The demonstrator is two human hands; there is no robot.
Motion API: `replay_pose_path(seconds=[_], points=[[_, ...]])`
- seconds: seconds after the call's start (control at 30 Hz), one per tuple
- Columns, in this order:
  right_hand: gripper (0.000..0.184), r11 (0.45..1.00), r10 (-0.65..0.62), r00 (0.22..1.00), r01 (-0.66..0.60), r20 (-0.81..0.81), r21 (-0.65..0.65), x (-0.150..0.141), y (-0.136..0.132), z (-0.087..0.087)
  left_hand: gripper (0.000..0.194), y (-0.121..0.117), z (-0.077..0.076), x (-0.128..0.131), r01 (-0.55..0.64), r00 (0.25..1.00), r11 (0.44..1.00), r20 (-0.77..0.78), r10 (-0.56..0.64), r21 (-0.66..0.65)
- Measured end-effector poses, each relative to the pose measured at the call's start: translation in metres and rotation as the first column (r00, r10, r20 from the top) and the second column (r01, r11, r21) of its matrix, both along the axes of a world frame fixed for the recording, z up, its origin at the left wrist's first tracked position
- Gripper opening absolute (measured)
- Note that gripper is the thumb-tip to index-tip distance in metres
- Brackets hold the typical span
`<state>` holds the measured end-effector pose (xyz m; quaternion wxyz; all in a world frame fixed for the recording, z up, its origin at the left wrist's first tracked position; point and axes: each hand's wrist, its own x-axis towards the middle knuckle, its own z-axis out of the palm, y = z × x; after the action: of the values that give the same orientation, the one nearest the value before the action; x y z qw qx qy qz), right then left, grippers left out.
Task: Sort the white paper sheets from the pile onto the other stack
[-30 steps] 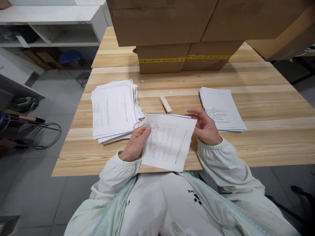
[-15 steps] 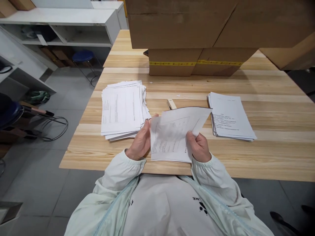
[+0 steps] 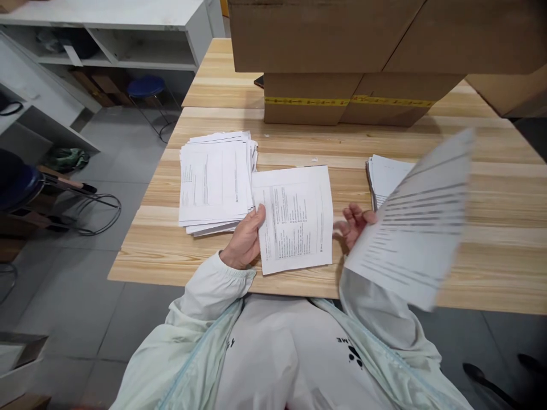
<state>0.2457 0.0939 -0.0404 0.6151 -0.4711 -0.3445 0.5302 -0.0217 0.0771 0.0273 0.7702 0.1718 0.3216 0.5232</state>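
Observation:
My left hand (image 3: pixel 245 239) grips the left edge of a printed sheet (image 3: pixel 299 219) that lies flat on the wooden table (image 3: pixel 491 250). My right hand (image 3: pixel 355 223) holds a second printed sheet (image 3: pixel 416 225), lifted and blurred by motion, out to the right. That sheet partly hides the neat paper pile (image 3: pixel 384 173) on the right. A looser paper stack (image 3: pixel 216 179) lies just left of my left hand.
Large cardboard boxes (image 3: pixel 342 40) stand at the back of the table, the lower ones with yellow tape. White shelving (image 3: pixel 106 34), a blue stool (image 3: pixel 145 88) and cables on the grey floor are at the left.
The papers held in both hands have been split. One sheet now lies flat under my left hand. My right hand has swung the other sheet out to the right. The stapler is now hidden.

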Motion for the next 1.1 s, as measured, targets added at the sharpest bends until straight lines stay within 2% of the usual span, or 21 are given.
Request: replay_pose_path(seconds=[0.1, 0.2, 0.3, 0.4, 0.47, 0.5, 0.57, 0.6, 0.67, 0.73, 0.8, 0.87, 0.97, 1.03, 1.1], points=[[0.042, 0.995, -0.017, 0.997, 0.009, 0.08, 0.102, 0.014, 0.001, -0.005, 0.036, 0.001, 0.0, 0.0, -0.007, 1.0, 1.0, 0.001, 0.007, 0.013], [0.032, 0.99, -0.115, 0.958, 0.089, 0.264, 0.108, -0.006, -0.012, 0.007, 0.035, 0.001, -0.001, 0.001, -0.014, 1.0, 1.0, -0.003, 0.014, 0.023], [0.033, 0.969, -0.231, 0.831, 0.151, 0.506, 0.195, -0.038, -0.026, 0.025, 0.034, 0.002, -0.002, 0.005, -0.014, 1.0, 1.0, -0.005, 0.015, 0.022], [0.031, 0.943, -0.266, 0.687, 0.04, 0.676, 0.33, -0.06, -0.033, 0.035, 0.045, 0.002, -0.001, 0.009, 0.031, 0.999, 0.999, -0.015, -0.031, 0.019], [0.027, 0.941, -0.248, 0.656, -0.011, 0.713, 0.338, -0.064, -0.034, 0.038, 0.054, 0.0, 0.003, 0.012, 0.053, 0.996, 0.997, -0.074, -0.048, 0.056], [0.024, 0.942, -0.245, 0.672, -0.006, 0.699, 0.337, -0.064, -0.034, 0.04, 0.055, -0.002, 0.007, 0.012, 0.062, 0.991, 0.994, -0.128, -0.05, 0.092], [0.02, 0.923, -0.287, 0.759, 0.056, 0.585, 0.38, -0.061, -0.032, 0.045, 0.051, -0.006, 0.019, 0.012, 0.09, 0.963, 0.977, -0.268, -0.035, 0.196], [0.023, 0.902, -0.315, 0.812, 0.095, 0.491, 0.422, -0.058, -0.031, 0.049, 0.045, -0.009, 0.027, 0.011, 0.107, 0.939, 0.959, -0.345, -0.01, 0.263], [0.043, 0.856, -0.321, 0.899, 0.141, 0.298, 0.497, -0.05, -0.028, 0.059, 0.031, -0.013, 0.044, 0.009, 0.142, 0.876, 0.897, -0.476, 0.083, 0.418], [0.05, 0.86, -0.193, 0.955, 0.054, 0.225, 0.508, -0.043, -0.027, 0.069, 0.022, -0.016, 0.058, 0.007, 0.19, 0.808, 0.807, -0.556, 0.195, 0.56], [0.036, 0.874, -0.078, 0.967, -0.05, 0.242, 0.483, -0.038, -0.026, 0.077, 0.018, -0.016, 0.064, 0.007, 0.252, 0.757, 0.733, -0.6, 0.257, 0.632], [0.022, 0.869, -0.097, 0.959, -0.049, 0.268, 0.492, -0.038, -0.026, 0.082, 0.015, -0.012, 0.062, 0.01, 0.268, 0.734, 0.712, -0.616, 0.286, 0.649], [0.012, 0.825, -0.15, 0.945, -0.042, 0.29, 0.564, -0.042, -0.023, 0.086, 0.022, -0.003, 0.05, 0.015, 0.202, 0.734, 0.739, -0.599, 0.321, 0.643], [0.013, 0.798, -0.088, 0.952, -0.11, 0.295, 0.592, -0.045, -0.019, 0.086, 0.033, 0.002, 0.041, 0.019, 0.148, 0.76, 0.76, -0.564, 0.322, 0.633], [0.02, 0.801, -0.043, 0.953, -0.147, 0.301, 0.58, -0.047, -0.015, 0.083, 0.04, 0.004, 0.035, 0.022, 0.119, 0.789, 0.778, -0.534, 0.303, 0.617]])
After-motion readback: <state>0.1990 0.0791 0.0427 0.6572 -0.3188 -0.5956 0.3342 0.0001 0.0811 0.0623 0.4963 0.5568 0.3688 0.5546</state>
